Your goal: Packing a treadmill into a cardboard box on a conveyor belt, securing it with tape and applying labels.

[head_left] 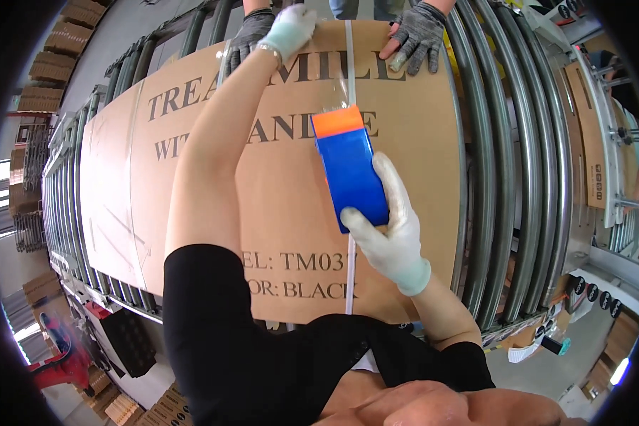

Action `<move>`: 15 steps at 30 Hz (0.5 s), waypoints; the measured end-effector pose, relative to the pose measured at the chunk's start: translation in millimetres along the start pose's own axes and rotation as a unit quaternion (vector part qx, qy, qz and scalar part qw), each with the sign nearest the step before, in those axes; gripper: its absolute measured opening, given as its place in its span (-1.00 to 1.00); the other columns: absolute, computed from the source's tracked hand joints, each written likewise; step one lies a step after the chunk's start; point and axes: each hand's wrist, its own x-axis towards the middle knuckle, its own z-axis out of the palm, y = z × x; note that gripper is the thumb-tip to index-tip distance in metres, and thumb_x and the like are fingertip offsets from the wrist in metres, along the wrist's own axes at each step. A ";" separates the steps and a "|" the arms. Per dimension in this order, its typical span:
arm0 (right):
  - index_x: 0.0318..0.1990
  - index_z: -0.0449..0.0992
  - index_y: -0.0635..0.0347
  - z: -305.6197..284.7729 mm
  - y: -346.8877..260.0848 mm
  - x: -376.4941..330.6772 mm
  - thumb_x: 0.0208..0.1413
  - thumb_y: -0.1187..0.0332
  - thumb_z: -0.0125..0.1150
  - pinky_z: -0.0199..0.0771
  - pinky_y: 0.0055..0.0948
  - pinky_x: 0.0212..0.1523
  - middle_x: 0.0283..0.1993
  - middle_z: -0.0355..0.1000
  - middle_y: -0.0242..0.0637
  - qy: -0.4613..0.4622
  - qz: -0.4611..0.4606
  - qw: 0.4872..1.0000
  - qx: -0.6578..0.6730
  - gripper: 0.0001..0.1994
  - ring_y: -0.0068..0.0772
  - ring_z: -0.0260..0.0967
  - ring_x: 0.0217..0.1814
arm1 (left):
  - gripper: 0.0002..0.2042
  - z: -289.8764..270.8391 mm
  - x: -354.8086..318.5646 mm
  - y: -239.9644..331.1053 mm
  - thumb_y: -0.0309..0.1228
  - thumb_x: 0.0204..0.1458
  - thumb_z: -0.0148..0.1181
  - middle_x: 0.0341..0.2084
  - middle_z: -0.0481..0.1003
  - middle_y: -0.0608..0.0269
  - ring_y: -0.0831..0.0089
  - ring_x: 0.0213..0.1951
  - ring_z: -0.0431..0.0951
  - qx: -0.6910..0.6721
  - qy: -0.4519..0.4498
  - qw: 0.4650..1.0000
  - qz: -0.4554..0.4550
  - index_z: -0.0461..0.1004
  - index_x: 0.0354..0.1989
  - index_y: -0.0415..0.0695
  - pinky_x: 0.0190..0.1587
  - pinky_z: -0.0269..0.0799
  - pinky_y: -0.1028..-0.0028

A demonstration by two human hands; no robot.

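Blue is the tape dispenser (pixel 355 174) (orange-ended), clamped in the right grip (pixel 396 245); left grip (pixel 291 33) unclear

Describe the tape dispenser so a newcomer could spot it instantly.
Find the large brown carton on the metal rollers. Over it, the person's white-gloved right hand grips the tape dispenser. Its blue body and orange end stand out against the brown carton and pale glove.

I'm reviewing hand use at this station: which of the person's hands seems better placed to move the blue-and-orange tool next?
Probably the right hand: it already grips the blue-and-orange tool over the carton. The left hand reaches the carton's far edge, away from the tool.
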 end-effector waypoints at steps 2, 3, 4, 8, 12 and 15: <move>0.28 0.06 0.37 8.7 -12.8 28.5 -0.02 0.49 0.25 0.32 -0.40 0.14 0.25 0.18 0.04 0.025 -0.014 0.996 -0.084 -0.30 -0.31 0.25 0.21 | -0.75 17.1 51.4 -19.3 -0.25 -0.03 0.10 -0.29 0.53 0.02 0.10 -0.15 0.51 0.050 0.051 0.997 0.039 0.52 -0.38 -0.21 -0.12 0.40 0.24; 0.28 0.06 0.37 10.7 -9.2 39.6 -0.02 0.49 0.25 0.32 -0.40 0.14 0.25 0.18 0.04 0.032 -0.013 0.995 -0.094 -0.30 -0.31 0.25 0.21 | -0.76 40.7 70.2 -15.8 -0.28 0.01 0.05 -0.40 0.56 0.06 0.12 -0.26 0.55 0.078 0.108 0.984 0.119 0.53 -0.50 -0.19 -0.21 0.44 0.26; 0.28 0.05 0.38 18.9 -7.6 48.7 -0.02 0.49 0.25 0.35 -0.40 0.11 0.22 0.21 0.03 0.049 0.001 0.998 -0.049 -0.30 -0.33 0.29 0.16 | -0.76 47.6 97.3 -45.2 -0.28 0.01 0.05 -0.40 0.56 0.06 0.12 -0.26 0.55 0.082 0.117 0.983 0.117 0.53 -0.50 -0.19 -0.21 0.44 0.26; 0.29 0.00 0.41 30.0 -13.8 72.3 0.00 0.50 0.22 0.45 -0.48 -0.05 0.05 0.32 -0.10 0.105 0.083 0.989 0.066 -0.29 -0.47 0.38 -0.07 | -0.71 79.4 140.5 -73.1 -0.24 -0.04 0.11 -0.30 0.53 0.07 0.07 -0.16 0.50 0.295 -0.088 0.916 0.258 0.55 -0.33 -0.23 -0.09 0.39 0.22; 0.30 -0.04 0.41 34.3 -22.0 71.9 0.04 0.50 0.19 0.45 -0.56 -0.14 -0.01 0.35 -0.19 0.125 0.091 0.982 0.107 -0.30 -0.55 0.38 -0.15 | -0.64 58.4 113.1 -57.2 -0.07 0.00 0.03 -0.24 0.55 0.03 0.19 -0.15 0.55 0.206 -0.010 0.958 0.202 0.58 -0.28 -0.08 -0.10 0.45 0.26; 0.30 -0.01 0.43 30.1 -10.1 67.6 0.04 0.48 0.22 0.43 -0.55 -0.09 0.01 0.33 -0.21 0.127 0.086 0.984 0.094 -0.30 -0.57 0.34 -0.08 | -0.65 53.2 59.1 0.0 -0.06 0.02 0.02 -0.24 0.54 0.01 -0.01 -0.16 0.51 0.170 0.073 0.983 -0.009 0.59 -0.28 -0.03 -0.07 0.41 0.20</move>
